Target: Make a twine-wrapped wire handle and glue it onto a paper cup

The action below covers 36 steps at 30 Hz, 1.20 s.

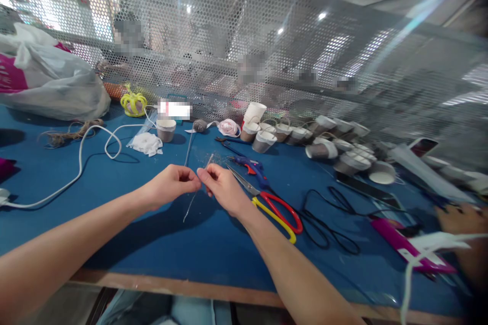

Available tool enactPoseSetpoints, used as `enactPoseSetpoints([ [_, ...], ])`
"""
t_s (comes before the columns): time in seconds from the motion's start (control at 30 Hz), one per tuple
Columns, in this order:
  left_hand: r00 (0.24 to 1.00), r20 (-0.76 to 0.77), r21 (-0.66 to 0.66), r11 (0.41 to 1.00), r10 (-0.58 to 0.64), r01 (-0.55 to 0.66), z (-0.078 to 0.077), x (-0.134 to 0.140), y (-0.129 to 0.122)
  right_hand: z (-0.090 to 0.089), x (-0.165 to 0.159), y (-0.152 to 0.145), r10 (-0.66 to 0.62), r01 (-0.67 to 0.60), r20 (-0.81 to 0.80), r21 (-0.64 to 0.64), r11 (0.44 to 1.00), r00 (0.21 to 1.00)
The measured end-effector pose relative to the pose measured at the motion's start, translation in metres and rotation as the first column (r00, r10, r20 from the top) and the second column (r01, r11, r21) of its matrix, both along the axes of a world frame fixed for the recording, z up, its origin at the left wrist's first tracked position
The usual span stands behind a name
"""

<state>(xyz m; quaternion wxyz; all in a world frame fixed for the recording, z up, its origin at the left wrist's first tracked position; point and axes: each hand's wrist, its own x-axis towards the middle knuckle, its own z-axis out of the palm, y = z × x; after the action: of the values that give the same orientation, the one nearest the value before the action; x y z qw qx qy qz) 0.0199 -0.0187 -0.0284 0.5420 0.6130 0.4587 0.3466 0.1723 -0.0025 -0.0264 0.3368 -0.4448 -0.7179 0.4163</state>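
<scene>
Both hands meet over the middle of the blue table. My left hand [177, 184] is closed in a pinch on a thin grey string [189, 147], which runs up to a small ball of string [199, 125]. Fingertips nearly touching it, my right hand [223, 188] pinches a thin strand [188, 209] whose loose end hangs below the hands. A thin pinkish end [210, 159] sticks up above the right fingers. Whether these are one piece is hidden by the fingers. Right of my right hand lie scissors [280, 210] with red and yellow handles and a blue glue gun [253, 167].
Several grey-and-white small cups [264, 139] line the back by a perforated metal screen [213, 61]. A white cable [81, 162] and plastic bag [57, 78] are left. Black cord [324, 233], a phone [368, 190] and another person's hand [459, 218] are right.
</scene>
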Motion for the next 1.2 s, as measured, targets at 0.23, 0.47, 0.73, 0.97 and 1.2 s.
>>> enactPoseSetpoints([
  [0.23,0.989,0.147,-0.125,0.991,-0.035,0.054,0.005,-0.003,0.001,-0.002,0.003,0.005,0.080,-0.099,-0.225,-0.076,0.992,0.971],
  [0.47,0.995,-0.092,0.129,0.990,-0.048,0.060,0.002,-0.006,0.004,0.002,0.003,0.005,0.041,-0.041,-0.019,-0.012,0.999,0.999],
  [0.73,0.984,-0.175,0.204,0.979,0.030,0.006,-0.001,-0.002,0.002,0.004,0.000,0.001,-0.035,0.027,0.097,0.087,0.996,0.995],
  [0.97,1.000,0.006,0.007,1.000,-0.010,0.010,0.000,0.000,-0.001,0.000,0.000,0.000,0.025,-0.027,-0.058,-0.025,0.999,0.998],
  [1.2,0.991,0.131,-0.119,0.992,-0.035,0.051,0.009,0.000,-0.003,0.002,0.004,0.003,0.118,-0.130,-0.146,-0.077,0.989,0.982],
])
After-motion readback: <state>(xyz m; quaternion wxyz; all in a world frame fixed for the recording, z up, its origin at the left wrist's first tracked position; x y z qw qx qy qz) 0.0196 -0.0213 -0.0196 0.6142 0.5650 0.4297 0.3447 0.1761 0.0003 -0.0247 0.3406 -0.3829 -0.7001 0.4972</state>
